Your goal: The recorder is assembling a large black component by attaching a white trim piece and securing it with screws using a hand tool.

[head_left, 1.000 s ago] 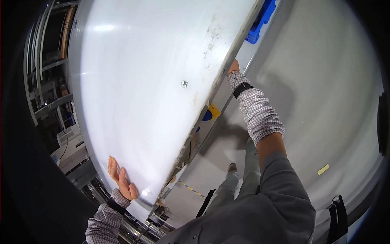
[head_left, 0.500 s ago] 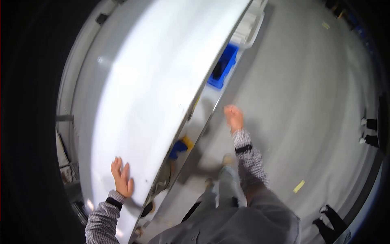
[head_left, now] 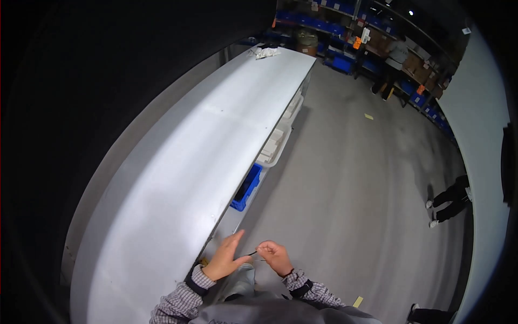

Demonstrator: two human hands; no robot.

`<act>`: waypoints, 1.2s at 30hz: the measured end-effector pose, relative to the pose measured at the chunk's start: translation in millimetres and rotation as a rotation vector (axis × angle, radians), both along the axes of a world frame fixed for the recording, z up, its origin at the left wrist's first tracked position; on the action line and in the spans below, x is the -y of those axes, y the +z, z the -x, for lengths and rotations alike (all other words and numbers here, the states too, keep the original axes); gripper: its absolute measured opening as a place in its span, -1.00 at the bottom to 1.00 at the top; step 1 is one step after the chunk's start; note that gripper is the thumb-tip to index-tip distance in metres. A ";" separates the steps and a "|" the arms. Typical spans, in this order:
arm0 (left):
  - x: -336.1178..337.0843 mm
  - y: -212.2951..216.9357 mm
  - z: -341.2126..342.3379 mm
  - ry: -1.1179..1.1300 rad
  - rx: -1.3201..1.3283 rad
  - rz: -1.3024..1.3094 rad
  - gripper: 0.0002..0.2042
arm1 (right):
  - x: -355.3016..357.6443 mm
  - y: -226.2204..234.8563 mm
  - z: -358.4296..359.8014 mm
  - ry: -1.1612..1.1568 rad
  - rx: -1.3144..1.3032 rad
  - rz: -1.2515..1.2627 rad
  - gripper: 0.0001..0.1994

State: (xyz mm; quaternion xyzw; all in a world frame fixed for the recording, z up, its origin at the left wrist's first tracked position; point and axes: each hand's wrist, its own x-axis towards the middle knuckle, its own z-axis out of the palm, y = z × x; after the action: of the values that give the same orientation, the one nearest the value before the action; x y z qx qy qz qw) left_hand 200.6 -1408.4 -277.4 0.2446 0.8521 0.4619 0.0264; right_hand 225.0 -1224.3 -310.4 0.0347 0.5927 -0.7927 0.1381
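My right hand (head_left: 274,257) is in front of me, over the floor beside the table, its thumb and fingers pinched together. From the pinch a short, thin dark piece (head_left: 252,253) sticks out to the left; its kind is too small to make out. Facing it at the table's near edge, my left hand (head_left: 222,260) has its fingers stretched out and the thumb apart, with nothing seen in it. The thumb lies close to the dark piece's tip; whether they touch, I cannot tell. Alongside runs a long white table (head_left: 162,178).
Under the table edge a shelf holds a blue crate (head_left: 246,189) and a white bin (head_left: 274,147) of pale boxes. Crumpled white material (head_left: 265,52) lies at the table's far end. Far off, a person (head_left: 396,56) stands by racks of blue bins; another person's legs (head_left: 452,201) show at right.
My view has swung up along the table toward the racks. My left hand has left the tabletop, and both hands have come together, the thin dark piece now showing between them.
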 end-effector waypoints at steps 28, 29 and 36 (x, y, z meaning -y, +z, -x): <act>-313.3 -9.1 264.1 -0.113 0.898 -0.571 -0.77 | -258.2 56.1 299.0 -0.351 -0.091 0.420 -0.89; -327.1 -4.2 275.8 -0.147 0.949 -0.593 -0.78 | -268.0 57.3 313.2 -0.355 -0.105 0.443 -0.89; -393.7 -1.1 365.9 -0.042 0.861 -0.582 -0.79 | -325.3 62.2 419.3 -0.390 -0.127 0.440 -0.90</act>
State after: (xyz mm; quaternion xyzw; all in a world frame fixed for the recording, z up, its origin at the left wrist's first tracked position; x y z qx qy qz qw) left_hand -165.4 -1014.7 -278.5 0.0468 0.5952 0.7378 0.3148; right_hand -194.3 -899.0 -248.1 0.0676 0.3962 -0.9143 -0.0501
